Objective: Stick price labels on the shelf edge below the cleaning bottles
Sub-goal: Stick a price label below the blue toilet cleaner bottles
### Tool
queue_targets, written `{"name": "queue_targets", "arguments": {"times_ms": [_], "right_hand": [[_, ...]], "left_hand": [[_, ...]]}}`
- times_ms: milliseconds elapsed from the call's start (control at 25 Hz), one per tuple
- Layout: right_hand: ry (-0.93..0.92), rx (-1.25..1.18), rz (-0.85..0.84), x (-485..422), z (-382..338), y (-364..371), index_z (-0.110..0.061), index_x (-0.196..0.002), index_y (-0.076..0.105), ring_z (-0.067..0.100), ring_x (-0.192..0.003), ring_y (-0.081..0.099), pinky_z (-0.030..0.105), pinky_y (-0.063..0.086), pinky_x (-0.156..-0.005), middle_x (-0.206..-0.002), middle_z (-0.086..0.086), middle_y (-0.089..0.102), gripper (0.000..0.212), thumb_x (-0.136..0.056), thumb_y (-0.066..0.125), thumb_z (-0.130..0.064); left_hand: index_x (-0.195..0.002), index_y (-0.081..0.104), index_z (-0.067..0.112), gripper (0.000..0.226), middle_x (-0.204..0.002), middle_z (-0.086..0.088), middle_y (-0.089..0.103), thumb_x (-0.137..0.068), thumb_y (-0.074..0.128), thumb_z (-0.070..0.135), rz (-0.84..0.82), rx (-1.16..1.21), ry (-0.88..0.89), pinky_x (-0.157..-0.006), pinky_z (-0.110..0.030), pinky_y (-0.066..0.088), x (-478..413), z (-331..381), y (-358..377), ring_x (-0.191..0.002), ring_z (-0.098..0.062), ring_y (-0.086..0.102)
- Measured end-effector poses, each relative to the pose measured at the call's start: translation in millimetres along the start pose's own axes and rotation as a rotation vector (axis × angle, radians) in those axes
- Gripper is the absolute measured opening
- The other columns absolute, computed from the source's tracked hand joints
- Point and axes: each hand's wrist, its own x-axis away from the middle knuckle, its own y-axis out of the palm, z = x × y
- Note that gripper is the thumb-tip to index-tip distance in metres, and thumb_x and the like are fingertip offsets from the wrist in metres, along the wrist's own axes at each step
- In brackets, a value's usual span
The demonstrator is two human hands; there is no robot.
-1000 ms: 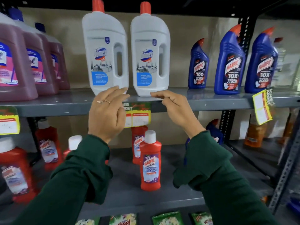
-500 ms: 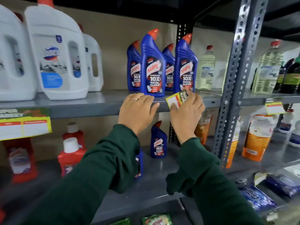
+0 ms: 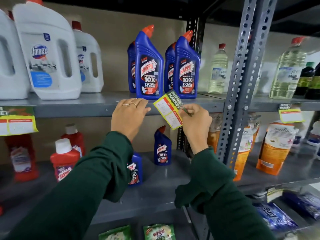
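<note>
Price labelling in progress. One label [image 3: 16, 121] already hangs from the shelf edge [image 3: 78, 110] below the white Domex bottles [image 3: 46, 54]. The right hand [image 3: 195, 122] pinches a second price label [image 3: 170, 110], tilted and not yet stuck down, just below the blue Harpic bottles [image 3: 149, 66]. The left hand [image 3: 129, 116] rests open on the edge, grasping nothing. Remaining, by judgement: levelling and pressing this label.
</note>
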Motion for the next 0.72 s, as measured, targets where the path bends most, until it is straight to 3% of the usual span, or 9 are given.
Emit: {"name": "queue_targets", "arguments": {"times_ms": [80,200,280,360,480,600,720], "right_hand": [[-0.082,-0.015,-0.083,0,1,-1,-0.009,-0.088,0.067,0.003,-0.068,0.056,-0.002,0.040,-0.052,-0.080,-0.003,0.063,0.007,-0.082,0.064,-0.010],[-0.205,0.021,-0.243,-1,4,-5,-0.012,-0.090,0.069,0.003,-0.071,0.058,-0.003,0.041,-0.058,-0.080,-0.004,0.065,0.009,-0.083,0.063,-0.011],[-0.301,0.083,-0.303,-3,6,-6,-0.013,-0.091,0.069,0.005,-0.075,0.058,-0.005,0.038,-0.064,-0.086,0.001,0.071,0.011,-0.082,0.064,-0.010],[-0.384,0.151,-0.290,-5,8,-8,-0.012,-0.092,0.069,0.010,-0.080,0.061,0.001,0.040,-0.070,-0.092,0.007,0.074,0.011,-0.082,0.065,-0.011],[-0.458,0.242,-0.242,-12,11,-9,-0.010,-0.088,0.069,0.023,-0.087,0.060,0.028,0.046,-0.076,-0.089,0.011,0.071,0.010,-0.082,0.065,-0.017],[-0.493,0.279,-0.243,-19,15,-9,-0.005,-0.084,0.068,0.021,-0.097,0.046,0.026,0.036,-0.082,-0.099,0.013,0.056,0.011,-0.080,0.067,-0.015],[-0.439,0.228,-0.279,-23,20,-8,-0.004,-0.082,0.069,0.017,-0.103,0.046,0.029,0.042,-0.084,-0.109,0.012,0.051,0.011,-0.077,0.070,-0.014]], "left_hand": [[-0.111,0.056,0.002,0.025,-0.108,-0.022,0.068,-0.093,0.048,0.017,0.018,0.091,-0.034,-0.081,-0.045,0.048,-1,6,-6,-0.094,-0.037,0.064],[-0.121,0.051,0.008,0.031,-0.122,-0.019,0.061,-0.092,0.054,0.017,-0.008,0.159,0.037,-0.088,-0.049,0.048,-1,20,-13,-0.105,-0.037,0.060],[-0.109,0.061,0.009,0.022,-0.118,-0.014,0.065,-0.089,0.059,0.016,-0.046,0.178,0.086,-0.098,-0.048,0.040,0,27,-14,-0.114,-0.032,0.056],[-0.093,0.069,0.009,0.011,-0.112,-0.009,0.070,-0.086,0.062,0.014,-0.059,0.226,0.042,-0.102,-0.047,0.034,-2,29,-12,-0.117,-0.029,0.054],[-0.082,0.071,0.011,0.011,-0.120,-0.007,0.065,-0.084,0.064,0.019,-0.072,0.329,-0.081,-0.106,-0.046,0.029,-6,31,-9,-0.123,-0.026,0.047],[-0.084,0.071,0.012,0.014,-0.131,-0.007,0.057,-0.087,0.061,0.021,-0.126,0.360,-0.115,-0.109,-0.045,0.020,-9,32,-5,-0.130,-0.025,0.038],[-0.083,0.069,0.012,0.020,-0.137,-0.005,0.051,-0.089,0.058,0.027,-0.195,0.330,-0.108,-0.111,-0.043,0.013,-10,34,-1,-0.133,-0.021,0.033]]}}
